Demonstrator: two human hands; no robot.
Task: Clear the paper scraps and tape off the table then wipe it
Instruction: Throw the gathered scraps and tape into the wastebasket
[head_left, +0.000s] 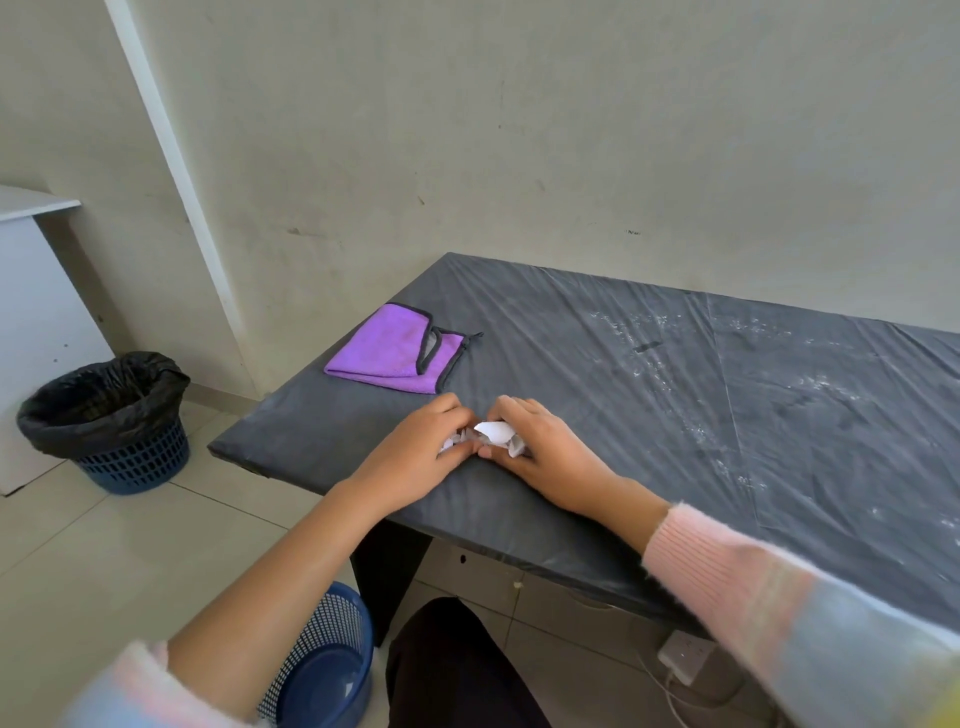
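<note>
Gathering step in hand. Left hand (421, 457) and right hand (545, 460) curl fingers round scraps (493, 432), 9 o'clock on table (571, 322). Next, likely: lift them whole to bin (322, 660), 7 o'clock. Cloth (389, 353), 10 o'clock, idle.

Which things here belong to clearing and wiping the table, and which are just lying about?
Job: paper scraps, gripped between left hand and right hand; purple cloth for wiping; table; lined bin and blue basket, likely for the scraps.
Lying about: white cabinet; power strip on the floor.
</note>
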